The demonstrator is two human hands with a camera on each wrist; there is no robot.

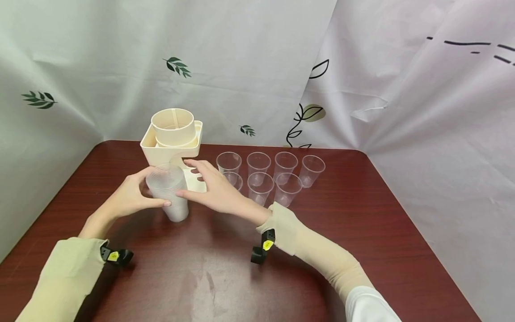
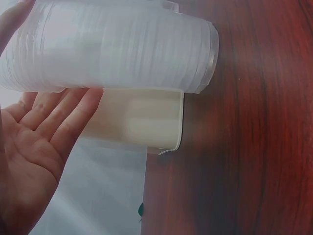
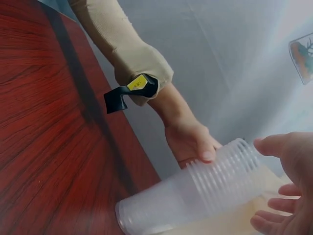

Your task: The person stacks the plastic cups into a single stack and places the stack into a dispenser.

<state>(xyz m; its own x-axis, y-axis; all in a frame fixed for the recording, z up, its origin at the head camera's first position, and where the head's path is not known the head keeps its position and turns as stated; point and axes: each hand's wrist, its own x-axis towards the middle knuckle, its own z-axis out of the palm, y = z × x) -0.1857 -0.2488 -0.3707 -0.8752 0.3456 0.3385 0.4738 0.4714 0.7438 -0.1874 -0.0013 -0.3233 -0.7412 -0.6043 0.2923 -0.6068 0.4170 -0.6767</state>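
Note:
A nested stack of clear plastic cups (image 1: 170,197) is upright at the left of the table. My left hand (image 1: 128,192) grips it near the top, with the thumb on the near side and the fingers reaching behind. In the right wrist view that thumb presses the ribbed rims of the stack (image 3: 190,196). At the stack's right side, my right hand (image 1: 215,185) has its fingers spread and relaxed. Its thumb tip is right at the top rim, while its other fingers stand apart from the cups.
Several single clear cups (image 1: 260,179) stand in two rows right of the stack, close beyond my right hand. Behind the stack is a cream box (image 1: 158,154) with a round cream container (image 1: 173,134) in it. A white curtain (image 1: 241,67) borders the dark red table (image 1: 193,277).

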